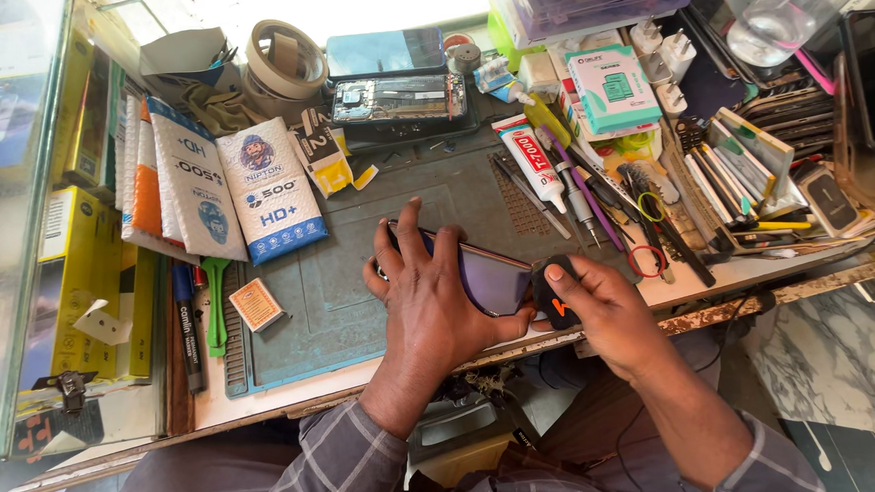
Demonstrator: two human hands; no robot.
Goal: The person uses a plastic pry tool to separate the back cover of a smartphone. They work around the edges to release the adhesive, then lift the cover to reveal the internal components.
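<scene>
- left hand [430, 300]: palm down, fingers spread and curled over a smartphone [492, 278], gripping it above the front edge of the worktop [268, 393].
- right hand [595, 308]: fingers pinched round a small black tool [554, 295] with an orange mark, pressed to the phone's right end.
- smartphone: dark glossy screen up, tilted, partly hidden under the left hand.
- grey-green work mat [333, 298]: under the hands, covering the worktop's middle.
- glue tube [531, 155]: white, red-capped, at the mat's right edge.
- opened phone [400, 99]: internals showing, at the mat's back edge.
- screen-protector packets [266, 189]: white and blue, stacked toward the left edge.
- tape roll [286, 59]: back left.
- screwdrivers and picks [600, 187]: heaped right of the mat.
</scene>
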